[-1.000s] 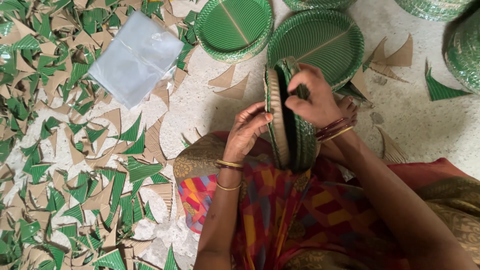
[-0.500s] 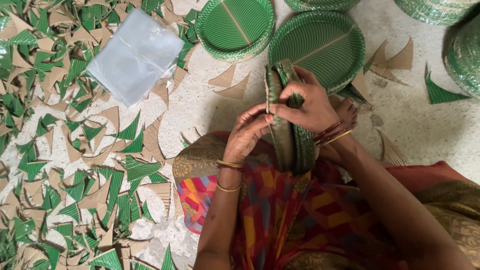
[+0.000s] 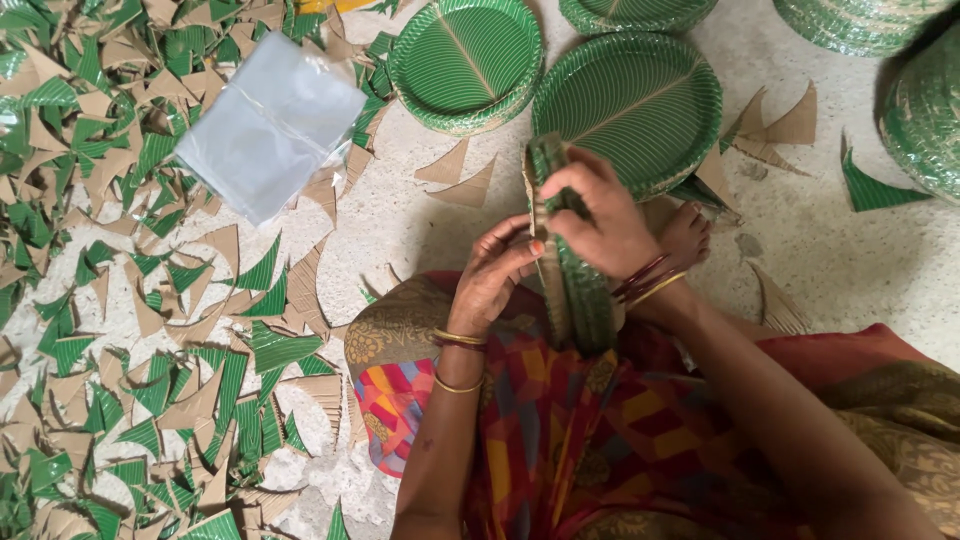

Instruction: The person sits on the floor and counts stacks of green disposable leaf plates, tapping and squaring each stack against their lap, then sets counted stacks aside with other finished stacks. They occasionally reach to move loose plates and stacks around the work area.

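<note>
A stack of green leaf-patterned paper plates (image 3: pixel 578 290) stands on edge on my lap. My right hand (image 3: pixel 598 218) grips the stack over its top rim. My left hand (image 3: pixel 493 275) presses against the stack's brown left side, fingers curled on the edge. Both wrists carry bangles. Just beyond the stack a green paper plate (image 3: pixel 630 100) lies face up on the floor, with another plate (image 3: pixel 466 62) to its left.
Green and brown triangular cardboard offcuts (image 3: pixel 130 330) cover the floor at left. A clear plastic bag (image 3: pixel 268 122) lies among them. More plate stacks (image 3: pixel 925 105) sit at the top right. My foot (image 3: pixel 686 235) pokes out beside the stack.
The upright stack has been squeezed narrower between my hands. My right hand has shifted down over the rim and my left hand has closed tighter against the side.
</note>
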